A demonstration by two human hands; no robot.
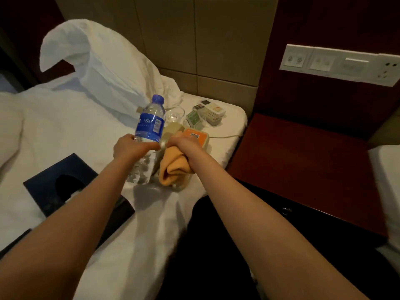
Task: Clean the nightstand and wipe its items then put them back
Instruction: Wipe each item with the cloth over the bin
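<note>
My left hand (129, 148) grips a clear water bottle (149, 124) with a blue cap and blue label, held tilted above the white bed (65, 126). My right hand (184, 145) holds a folded orange cloth (174, 167) right beside the bottle's middle. Behind my hands on the bed lie a beige phone with an orange panel (194, 135), a glass (175, 114), a green card (193, 118) and a white remote (213, 111). The dark wooden nightstand (303, 165) stands bare to the right of the bed.
A dark blue tissue box (65, 187) lies on the bed at the left. A white pillow (97, 66) leans on the padded headboard. A white switch and socket panel (339, 63) is on the wall above the nightstand. A second bed's edge (387, 169) shows far right.
</note>
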